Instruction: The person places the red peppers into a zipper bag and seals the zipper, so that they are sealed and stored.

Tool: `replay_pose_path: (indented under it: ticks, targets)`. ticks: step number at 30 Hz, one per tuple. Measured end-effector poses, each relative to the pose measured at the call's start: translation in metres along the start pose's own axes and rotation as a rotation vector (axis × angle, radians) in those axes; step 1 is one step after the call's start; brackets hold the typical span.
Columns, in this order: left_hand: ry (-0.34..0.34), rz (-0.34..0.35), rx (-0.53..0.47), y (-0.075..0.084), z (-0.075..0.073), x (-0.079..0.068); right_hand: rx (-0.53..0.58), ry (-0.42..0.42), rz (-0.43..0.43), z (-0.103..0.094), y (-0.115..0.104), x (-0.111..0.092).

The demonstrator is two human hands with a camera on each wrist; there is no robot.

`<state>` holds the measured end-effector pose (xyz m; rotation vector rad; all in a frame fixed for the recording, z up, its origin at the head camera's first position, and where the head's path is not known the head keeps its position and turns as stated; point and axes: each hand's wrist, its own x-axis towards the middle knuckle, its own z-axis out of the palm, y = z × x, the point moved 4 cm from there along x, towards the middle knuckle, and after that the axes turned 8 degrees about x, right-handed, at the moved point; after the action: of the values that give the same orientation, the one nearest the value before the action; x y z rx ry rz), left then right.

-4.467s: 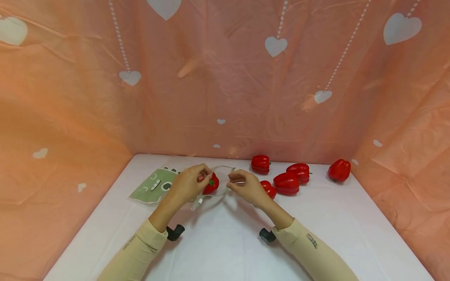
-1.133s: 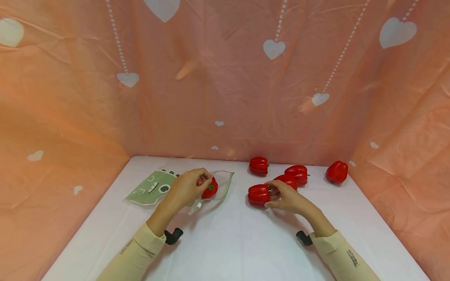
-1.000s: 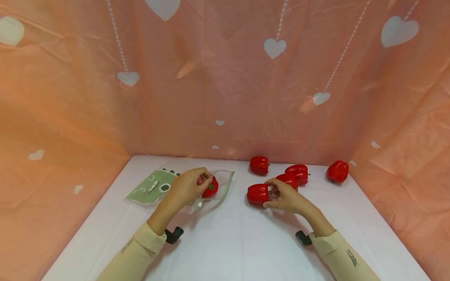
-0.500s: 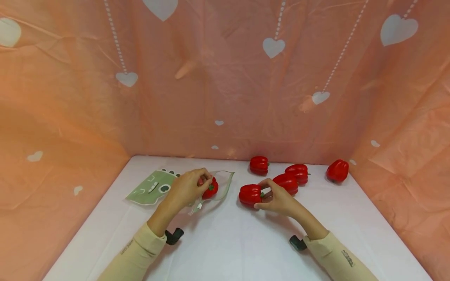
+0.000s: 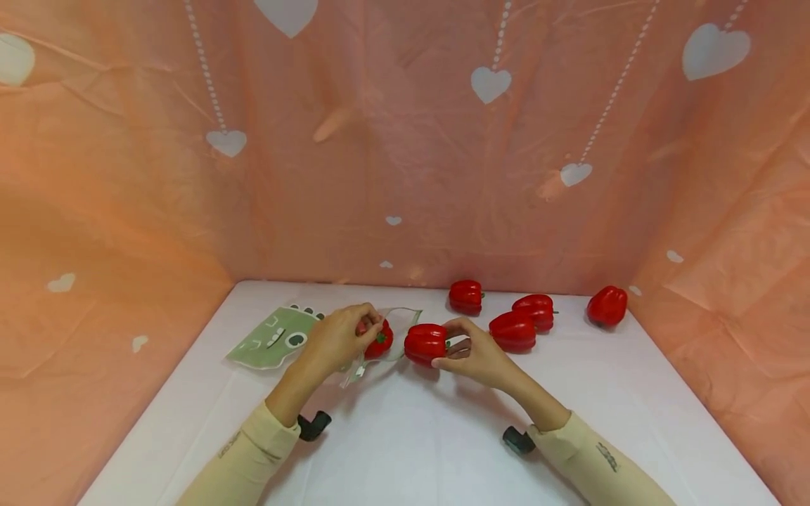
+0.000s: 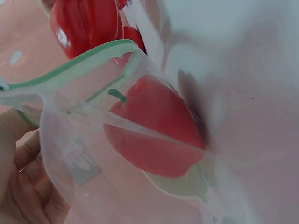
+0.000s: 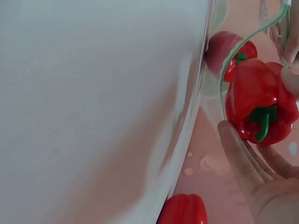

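Observation:
My left hand (image 5: 344, 337) pinches the rim of a clear zip bag (image 6: 79, 121), which has a green seal and a green cartoon face print (image 5: 272, 341). Inside the bag lies one red bell pepper (image 6: 154, 128) with a green stem. My right hand (image 5: 477, 355) holds a second red bell pepper (image 5: 425, 344) between thumb and fingers, its stem turned toward the palm. In the right wrist view this held pepper (image 7: 261, 100) is at the bag's open mouth, its far end overlapping the green rim. How deep it reaches cannot be told.
Several more red bell peppers lie to the right on the white table (image 5: 405, 450): one at the back (image 5: 466, 297), two close together (image 5: 512, 332), and one near the right corner (image 5: 607, 306). An orange cloth (image 5: 405, 176) with white hearts hangs around the table.
My right hand first left the bag's rim and took hold of a pepper at the right. It has since carried that pepper left to the bag's mouth. My left hand stays at the bag.

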<state>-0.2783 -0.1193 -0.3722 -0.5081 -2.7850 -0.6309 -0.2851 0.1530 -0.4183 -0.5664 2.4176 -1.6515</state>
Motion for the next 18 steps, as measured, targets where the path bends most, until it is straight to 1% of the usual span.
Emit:
replay_pose_path:
  ticks: [8, 13, 18]
  targets:
    - [-0.001, -0.004, 0.003, -0.001, 0.001, 0.0, -0.011, 0.045, 0.026, 0.012, -0.005, 0.007]
    - [0.001, -0.015, 0.003, -0.001, 0.0, 0.0, 0.019, 0.045, 0.03, 0.019, -0.003, 0.013]
    - [-0.012, -0.013, -0.011, -0.001, 0.001, 0.0, 0.044, 0.048, 0.056, 0.026, -0.001, 0.015]
